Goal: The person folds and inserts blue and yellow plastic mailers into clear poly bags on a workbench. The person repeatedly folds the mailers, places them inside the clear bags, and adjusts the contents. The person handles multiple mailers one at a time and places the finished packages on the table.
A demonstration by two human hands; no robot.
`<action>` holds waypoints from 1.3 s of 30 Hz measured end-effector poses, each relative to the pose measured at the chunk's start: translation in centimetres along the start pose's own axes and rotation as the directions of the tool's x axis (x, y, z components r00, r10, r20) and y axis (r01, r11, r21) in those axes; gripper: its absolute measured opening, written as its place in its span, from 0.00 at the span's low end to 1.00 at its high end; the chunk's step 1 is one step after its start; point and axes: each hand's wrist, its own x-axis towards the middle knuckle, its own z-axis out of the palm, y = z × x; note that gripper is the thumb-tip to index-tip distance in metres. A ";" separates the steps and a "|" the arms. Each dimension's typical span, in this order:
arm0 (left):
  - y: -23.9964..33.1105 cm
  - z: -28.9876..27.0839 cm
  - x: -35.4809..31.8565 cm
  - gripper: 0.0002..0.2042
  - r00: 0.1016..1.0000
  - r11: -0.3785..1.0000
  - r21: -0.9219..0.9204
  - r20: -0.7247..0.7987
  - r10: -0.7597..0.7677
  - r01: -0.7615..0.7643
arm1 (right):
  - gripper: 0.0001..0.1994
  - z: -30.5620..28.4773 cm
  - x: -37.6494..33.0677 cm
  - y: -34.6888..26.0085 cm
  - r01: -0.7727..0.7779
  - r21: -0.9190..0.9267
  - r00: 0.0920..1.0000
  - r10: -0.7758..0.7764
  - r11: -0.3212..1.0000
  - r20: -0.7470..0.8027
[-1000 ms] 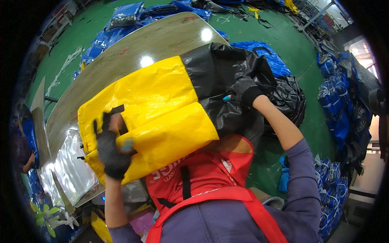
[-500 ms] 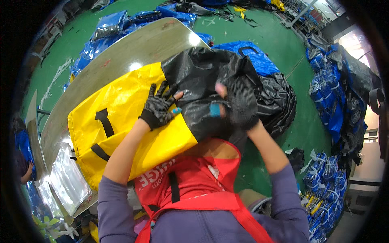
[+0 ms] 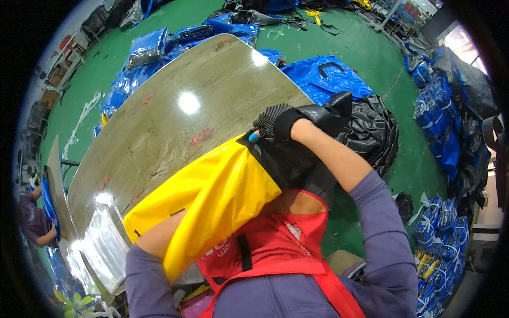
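A large yellow and black coated-fabric bag (image 3: 228, 185) is bunched up across the table's near edge and my lap. Gloved in dotted black, my right hand (image 3: 275, 120) is closed on the fabric at the seam where yellow meets black, with a blue-wrapped fingertip showing. The black part trails under my right wrist toward the right. My left forearm (image 3: 163, 233) reaches under a raised yellow fold, and that fold hides my left hand, so its fingers cannot be seen.
A wood-patterned table (image 3: 169, 138) lies in front, with clear plastic sheets (image 3: 101, 238) at its left end. Blue and black bags (image 3: 331, 79) lie beyond its right side. Tied blue bundles (image 3: 437, 228) stand at right. A co-worker's arm (image 3: 45, 236) shows at far left.
The bag, spread flat before, is now folded up toward me, baring more table. My right hand has moved left to grip the seam. My left hand has gone under the yellow fabric.
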 end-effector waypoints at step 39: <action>-0.3 -1.1 -10.6 0.38 0.624 0.621 0.094 -0.233 -0.746 0.778 | 0.22 4.7 0.5 0.1 -0.528 -0.036 0.832 0.509 0.848 -0.220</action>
